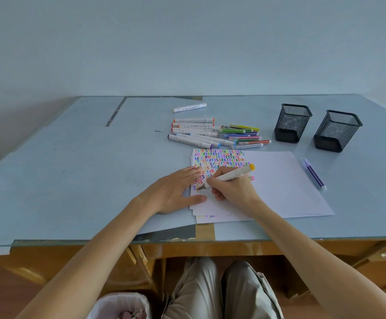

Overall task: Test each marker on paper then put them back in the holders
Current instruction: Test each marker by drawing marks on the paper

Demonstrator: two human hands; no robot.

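Observation:
My right hand [233,188] grips a white marker with a yellow end cap [232,174], its tip down on the white paper [279,189] at the left edge. Rows of coloured squiggles [219,157] fill the sheet's upper left. My left hand [175,192] lies flat, fingers straight, pressing the paper's left edge. Behind the paper lies a pile of white and thin coloured markers [212,133]. Two black mesh holders [292,122] [337,130] stand at the right, nothing showing above their rims.
A single white marker [189,107] lies apart at the back. A purple marker [314,173] lies right of the paper. The table [72,157] has a pale blue top; its front edge is near my lap. A white bin [120,306] sits on the floor.

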